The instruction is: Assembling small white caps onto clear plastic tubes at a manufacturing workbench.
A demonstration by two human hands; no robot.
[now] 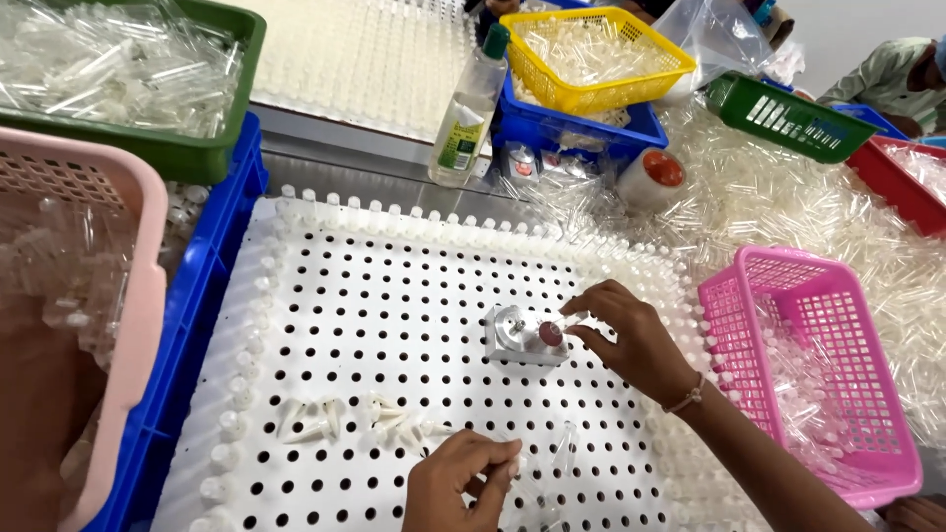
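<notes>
The left hand (458, 481) sits low over the white perforated tray (414, 296), its fingers curled together around a small clear tube (517, 473) that barely shows past the fingertips. Just left of it, a few loose white caps (325, 416) lie scattered on the tray, and clear vials stand in the holes along the tray's edges. At the far left a pale pink basket (108, 325) overlaps a blue crate (212, 266), with a green bin (197, 99) full of clear tubes behind them.

Near the tray's middle stands a small metal block (512, 335) with a round red-brown disc on its side. The right hand (631, 335) is just beside it, thumb and forefinger pinched on another clear tube (570, 319) whose end meets the disc.

Behind, a clear bottle with a green cap (471, 108) stands upright beside a yellow basket (596, 54) nested in a blue one. To the right, a bright pink basket (818, 365) holds tubes, touching the tray's right edge, amid a heap of loose clear tubes (788, 207). A green basket (788, 113) and a red one (902, 177) lie further back, near another person's sleeve (887, 69).
</notes>
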